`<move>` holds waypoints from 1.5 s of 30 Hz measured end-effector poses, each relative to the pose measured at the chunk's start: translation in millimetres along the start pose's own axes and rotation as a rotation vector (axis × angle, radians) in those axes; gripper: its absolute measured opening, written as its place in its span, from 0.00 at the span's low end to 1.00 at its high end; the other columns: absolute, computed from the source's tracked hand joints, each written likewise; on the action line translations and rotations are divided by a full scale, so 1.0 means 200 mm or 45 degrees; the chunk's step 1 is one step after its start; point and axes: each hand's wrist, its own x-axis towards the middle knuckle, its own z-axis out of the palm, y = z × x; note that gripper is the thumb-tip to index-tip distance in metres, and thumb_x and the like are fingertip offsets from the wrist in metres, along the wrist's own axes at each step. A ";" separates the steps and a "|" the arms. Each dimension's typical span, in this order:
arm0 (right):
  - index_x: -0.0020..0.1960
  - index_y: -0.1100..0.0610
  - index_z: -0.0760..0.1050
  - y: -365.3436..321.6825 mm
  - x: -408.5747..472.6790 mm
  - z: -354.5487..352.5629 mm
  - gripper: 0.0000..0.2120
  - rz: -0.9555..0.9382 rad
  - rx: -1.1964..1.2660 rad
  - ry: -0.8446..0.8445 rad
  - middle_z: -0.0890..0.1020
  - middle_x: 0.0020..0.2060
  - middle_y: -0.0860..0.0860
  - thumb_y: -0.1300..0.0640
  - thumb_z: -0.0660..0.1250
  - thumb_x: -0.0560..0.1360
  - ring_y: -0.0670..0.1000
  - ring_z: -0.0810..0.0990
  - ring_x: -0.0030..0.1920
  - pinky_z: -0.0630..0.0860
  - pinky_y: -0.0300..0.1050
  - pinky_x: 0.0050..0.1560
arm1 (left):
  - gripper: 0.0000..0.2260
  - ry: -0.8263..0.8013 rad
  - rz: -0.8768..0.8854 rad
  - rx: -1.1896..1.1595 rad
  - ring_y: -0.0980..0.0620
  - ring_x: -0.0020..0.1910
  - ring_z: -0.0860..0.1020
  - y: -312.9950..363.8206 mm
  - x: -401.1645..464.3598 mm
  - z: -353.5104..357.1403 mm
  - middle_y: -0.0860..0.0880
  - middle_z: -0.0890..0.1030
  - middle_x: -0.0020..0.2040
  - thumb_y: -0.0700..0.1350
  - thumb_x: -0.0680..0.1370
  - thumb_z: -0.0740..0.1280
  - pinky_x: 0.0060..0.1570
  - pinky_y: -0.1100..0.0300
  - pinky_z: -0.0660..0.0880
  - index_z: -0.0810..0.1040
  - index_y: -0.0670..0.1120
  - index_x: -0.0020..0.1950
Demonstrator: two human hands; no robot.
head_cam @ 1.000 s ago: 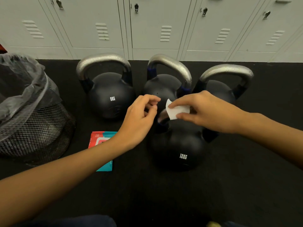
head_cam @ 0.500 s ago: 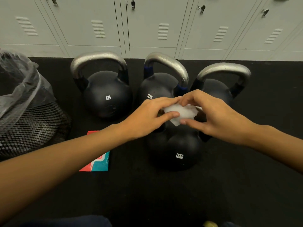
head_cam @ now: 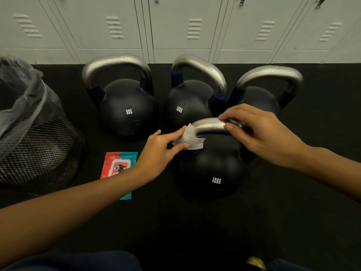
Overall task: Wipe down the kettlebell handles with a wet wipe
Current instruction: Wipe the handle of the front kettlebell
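Presently, four kettlebells stand on the black rubber floor before a row of grey lockers, with a lined mesh waste bin at the left. Nearest is the front 12KG kettlebell; behind it stand the 8KG kettlebell, a second 12KG kettlebell and a fourth kettlebell, weight not legible. The right hand is curled over the right part of the front handle, thumb and fingertips gripping the bar. The left hand pinches the wet wipe against the handle's left end, the wipe partly wrapped round the bar there. A red and teal wipes packet lies flat on the floor beside the left forearm. In my judgement, wiping has only begun. To do it well, the wipe should encircle the bar fully and travel its whole arc, including the underside, while the right hand steadies the bell and shifts clear.
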 end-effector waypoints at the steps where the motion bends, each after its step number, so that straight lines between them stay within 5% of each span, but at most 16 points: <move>1: 0.64 0.53 0.76 0.00 0.00 0.00 0.15 0.003 -0.005 0.004 0.77 0.58 0.44 0.53 0.61 0.79 0.41 0.75 0.57 0.70 0.31 0.59 | 0.25 -0.018 -0.026 0.004 0.47 0.66 0.72 -0.01 0.00 0.01 0.46 0.78 0.63 0.48 0.76 0.68 0.73 0.46 0.59 0.67 0.49 0.72; 6: 0.65 0.54 0.76 -0.01 -0.01 0.01 0.15 0.016 0.000 0.024 0.77 0.59 0.44 0.54 0.62 0.80 0.41 0.75 0.58 0.70 0.31 0.58 | 0.24 -0.154 -0.111 -0.031 0.57 0.49 0.81 -0.03 0.00 0.04 0.48 0.82 0.58 0.49 0.76 0.69 0.54 0.68 0.74 0.70 0.49 0.71; 10: 0.65 0.54 0.76 -0.02 -0.01 0.00 0.15 0.026 0.003 0.021 0.76 0.59 0.44 0.54 0.62 0.80 0.41 0.75 0.58 0.71 0.32 0.58 | 0.23 -0.118 -0.053 -0.032 0.55 0.56 0.80 -0.01 0.03 0.01 0.50 0.82 0.59 0.49 0.75 0.70 0.58 0.60 0.75 0.74 0.49 0.69; 16: 0.65 0.55 0.76 -0.02 -0.01 0.01 0.15 0.004 -0.025 0.040 0.76 0.60 0.46 0.55 0.61 0.80 0.43 0.74 0.58 0.72 0.38 0.61 | 0.25 -0.030 -0.135 -0.271 0.61 0.60 0.77 0.04 0.01 0.03 0.51 0.80 0.61 0.46 0.73 0.72 0.64 0.63 0.72 0.72 0.46 0.70; 21: 0.56 0.60 0.79 -0.12 -0.11 0.13 0.10 -0.364 -0.246 0.057 0.79 0.54 0.53 0.61 0.63 0.77 0.52 0.76 0.55 0.72 0.44 0.59 | 0.23 -0.060 -0.154 -0.275 0.61 0.57 0.78 0.05 0.02 0.03 0.51 0.82 0.58 0.45 0.73 0.73 0.62 0.60 0.74 0.75 0.46 0.67; 26: 0.69 0.50 0.71 -0.24 -0.18 0.36 0.19 0.383 0.378 -0.205 0.76 0.59 0.42 0.59 0.64 0.78 0.38 0.75 0.58 0.73 0.39 0.63 | 0.18 0.004 -0.244 -0.337 0.63 0.53 0.80 0.07 0.01 0.05 0.52 0.84 0.54 0.44 0.73 0.73 0.59 0.59 0.76 0.79 0.48 0.62; 29: 0.76 0.50 0.60 -0.30 -0.14 0.47 0.29 0.676 0.697 -0.013 0.71 0.69 0.45 0.62 0.63 0.78 0.39 0.70 0.66 0.67 0.36 0.68 | 0.18 -0.017 -0.238 -0.286 0.62 0.55 0.79 0.08 0.00 0.05 0.52 0.83 0.56 0.45 0.74 0.72 0.59 0.60 0.76 0.79 0.47 0.63; 32: 0.76 0.47 0.61 -0.37 -0.07 0.54 0.30 0.778 0.907 0.216 0.70 0.71 0.44 0.65 0.60 0.78 0.39 0.68 0.68 0.66 0.38 0.69 | 0.18 -0.042 -0.242 -0.290 0.62 0.56 0.78 0.09 -0.02 0.04 0.51 0.82 0.58 0.43 0.75 0.71 0.59 0.65 0.75 0.76 0.47 0.65; 34: 0.76 0.45 0.62 -0.40 -0.04 0.56 0.30 0.783 0.939 0.287 0.72 0.69 0.43 0.66 0.58 0.78 0.40 0.72 0.65 0.70 0.41 0.67 | 0.20 -0.045 -0.270 -0.320 0.63 0.56 0.77 0.10 -0.03 0.04 0.51 0.80 0.59 0.40 0.75 0.70 0.59 0.67 0.73 0.74 0.47 0.67; 37: 0.75 0.44 0.63 -0.41 -0.02 0.57 0.30 0.827 0.915 0.313 0.75 0.64 0.47 0.67 0.55 0.78 0.45 0.71 0.54 0.71 0.35 0.49 | 0.21 -0.071 -0.290 -0.305 0.63 0.57 0.76 0.10 -0.06 0.03 0.54 0.79 0.58 0.38 0.76 0.69 0.59 0.68 0.71 0.73 0.46 0.68; 40: 0.75 0.44 0.62 -0.39 -0.02 0.57 0.29 0.876 0.655 0.265 0.68 0.53 0.44 0.66 0.55 0.78 0.45 0.62 0.59 0.63 0.40 0.60 | 0.17 -0.075 -0.293 -0.255 0.62 0.57 0.77 0.09 -0.08 0.02 0.51 0.81 0.58 0.38 0.77 0.68 0.60 0.64 0.73 0.75 0.45 0.66; 45: 0.69 0.50 0.68 -0.36 0.00 0.58 0.21 0.861 0.386 0.227 0.62 0.41 0.37 0.64 0.56 0.78 0.45 0.59 0.55 0.56 0.41 0.57 | 0.15 -0.049 -0.279 -0.190 0.64 0.52 0.76 0.11 -0.07 0.02 0.49 0.82 0.57 0.42 0.76 0.69 0.54 0.72 0.73 0.77 0.44 0.63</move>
